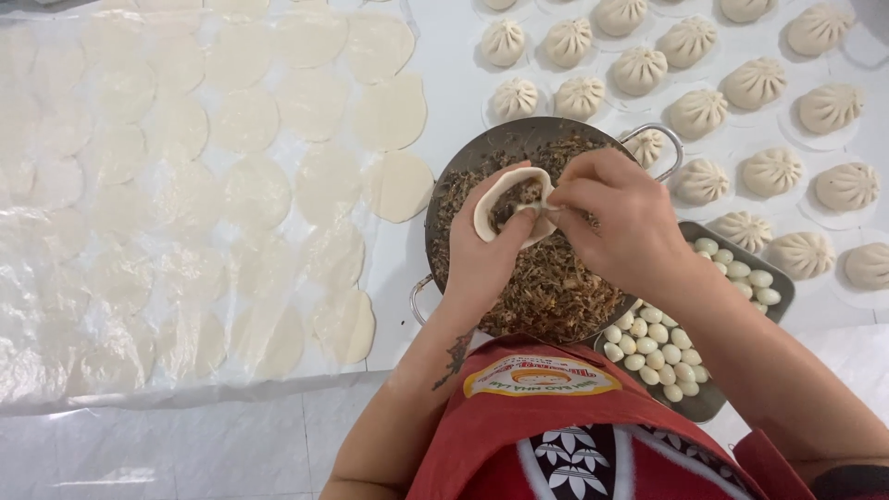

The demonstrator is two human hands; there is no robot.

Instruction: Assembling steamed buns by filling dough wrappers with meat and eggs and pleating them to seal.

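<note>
Centrally, left hand (486, 255) cupping a dough wrapper (512, 206), right hand (616, 218) pinching its rim, over the filling pan (463, 167).

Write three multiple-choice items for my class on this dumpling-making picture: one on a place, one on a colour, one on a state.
1. Where does the tray of small eggs lie?
A. right of the metal bowl
B. on the plastic sheet
C. among the flat rounds

2. What colour is the filling?
A. green
B. dark brown
C. white

3. In what state is the wrapper in the left hand?
A. pleated shut
B. lying flat
C. cupped open

Answers: 1 A, it sits by the metal bowl's right side. 2 B, brown shreds fill the bowl. 3 C, the right hand pinches its open rim.
</note>
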